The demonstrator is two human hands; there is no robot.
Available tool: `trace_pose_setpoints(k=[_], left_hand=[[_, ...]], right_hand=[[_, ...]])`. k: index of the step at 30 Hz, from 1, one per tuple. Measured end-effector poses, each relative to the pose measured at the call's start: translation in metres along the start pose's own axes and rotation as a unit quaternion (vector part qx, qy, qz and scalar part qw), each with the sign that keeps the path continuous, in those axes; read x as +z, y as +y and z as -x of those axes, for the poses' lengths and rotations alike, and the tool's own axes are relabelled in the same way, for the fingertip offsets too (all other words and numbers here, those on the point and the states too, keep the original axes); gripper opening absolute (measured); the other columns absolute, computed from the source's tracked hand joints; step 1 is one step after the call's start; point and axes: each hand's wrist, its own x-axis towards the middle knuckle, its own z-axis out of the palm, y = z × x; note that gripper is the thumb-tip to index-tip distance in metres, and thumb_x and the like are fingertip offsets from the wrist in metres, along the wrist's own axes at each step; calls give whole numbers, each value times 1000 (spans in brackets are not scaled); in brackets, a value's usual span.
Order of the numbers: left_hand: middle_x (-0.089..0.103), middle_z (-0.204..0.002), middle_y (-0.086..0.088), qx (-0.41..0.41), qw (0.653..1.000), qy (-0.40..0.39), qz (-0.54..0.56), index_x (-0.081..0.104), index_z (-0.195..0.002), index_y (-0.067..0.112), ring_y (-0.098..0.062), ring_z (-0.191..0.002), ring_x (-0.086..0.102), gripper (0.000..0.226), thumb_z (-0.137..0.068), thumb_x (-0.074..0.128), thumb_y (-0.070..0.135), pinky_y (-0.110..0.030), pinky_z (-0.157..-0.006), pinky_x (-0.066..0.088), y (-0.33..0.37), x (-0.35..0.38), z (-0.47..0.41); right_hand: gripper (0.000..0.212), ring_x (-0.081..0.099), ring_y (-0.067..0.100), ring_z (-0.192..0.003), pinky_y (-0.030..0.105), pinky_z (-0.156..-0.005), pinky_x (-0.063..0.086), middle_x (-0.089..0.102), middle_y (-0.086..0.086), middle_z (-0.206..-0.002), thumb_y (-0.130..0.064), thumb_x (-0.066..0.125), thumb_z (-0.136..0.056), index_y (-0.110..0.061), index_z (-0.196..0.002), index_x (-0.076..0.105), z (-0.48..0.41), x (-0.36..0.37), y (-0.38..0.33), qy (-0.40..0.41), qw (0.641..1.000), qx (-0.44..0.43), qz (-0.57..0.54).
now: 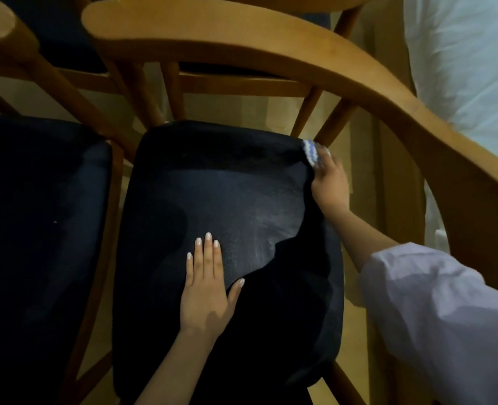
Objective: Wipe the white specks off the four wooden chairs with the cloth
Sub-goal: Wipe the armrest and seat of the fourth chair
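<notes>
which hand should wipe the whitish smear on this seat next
The right hand: it grips the cloth at the far right corner of the seat, near the whitish smear. The left hand lies flat on it, holding nothing.

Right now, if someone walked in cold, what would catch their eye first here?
A left hand lies flat on the middle of a dark chair seat. The right hand holds a blue-and-white cloth at the seat's far right corner, with a pale dusty smear between them.

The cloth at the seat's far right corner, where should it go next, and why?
Probably draw the cloth, gripped by the right hand, across the seat cushion toward the flat left hand: a pale dusty smear shows between them.
</notes>
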Motion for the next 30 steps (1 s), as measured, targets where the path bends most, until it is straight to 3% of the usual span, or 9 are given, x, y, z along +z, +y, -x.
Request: trace_pose_setpoints(k=[4,10,14,18,26,30], left_hand=[[4,-157,-19,0,1000,-2,-1,12,-147,-2,-31,-145,4,79,-94,20,57,-48,-113,15,0,1,0],[4,-157,-19,2,1000,2,4,13,-147,-3,-31,-145,4,80,-94,22,56,-47,-113,15,0,0,1],[3,-157,-18,0,1000,4,13,10,-147,0,-30,-145,3,80,-94,24,57,-47,-113,16,0,1,1],[2,-157,-18,-2,1000,1,8,8,-148,1,-30,-145,2,80,-93,23,57,-48,-113,16,0,0,0],[3,-156,-20,-5,1000,-9,-15,5,-147,0,-32,-145,2,81,-91,21,57,-49,-114,13,0,0,-1],[4,-156,-19,-9,1000,-8,-9,5,-147,1,-32,-145,4,82,-90,23,56,-47,-115,10,0,0,-2]], right_hand=[[55,44,25,-127,27,-99,38,32,7,-151,-11,41,-99,-34,-148,32,7,-6,18,4,996,78,-33],[53,47,26,-123,32,-100,38,41,10,-142,-8,41,-99,-26,-148,35,10,17,-7,84,992,99,-13],[50,51,28,-117,41,-95,47,45,7,-136,-10,42,-97,-28,-144,39,5,34,-18,113,993,35,11],[47,43,28,-128,46,-96,46,44,8,-139,-11,43,-98,-25,-142,42,-4,46,-32,116,993,4,20],[55,39,33,-129,45,-91,47,43,10,-138,-4,44,-92,-23,-144,42,-21,73,-88,20,993,-83,80],[60,29,32,-138,40,-97,42,36,11,-147,-1,45,-90,-22,-146,39,-8,106,-129,-42,980,-165,103]])
